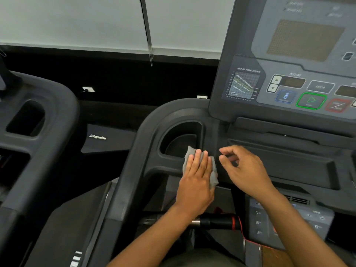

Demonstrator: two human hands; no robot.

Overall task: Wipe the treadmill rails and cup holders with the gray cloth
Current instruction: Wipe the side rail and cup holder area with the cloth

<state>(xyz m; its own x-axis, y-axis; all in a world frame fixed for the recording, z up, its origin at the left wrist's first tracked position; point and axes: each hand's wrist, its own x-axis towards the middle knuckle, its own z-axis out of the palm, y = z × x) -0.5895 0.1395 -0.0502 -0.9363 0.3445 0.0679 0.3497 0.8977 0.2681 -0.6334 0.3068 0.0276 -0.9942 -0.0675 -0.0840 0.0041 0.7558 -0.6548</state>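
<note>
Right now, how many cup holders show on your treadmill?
1: the cup holder left of the console, just beyond the gray cloth. A right-side one may be out of frame.

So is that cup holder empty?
Empty: only bare floor shows inside the cup holder; the gray cloth lies at its near rim.

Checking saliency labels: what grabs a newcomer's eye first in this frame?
Mid-frame, the left hand presses flat on the gray cloth at the near rim of the cup holder. Just right of it, the right hand hovers with loosely curled fingers and holds nothing. Upper right, on the console, the green-outlined start button stands out.
</note>
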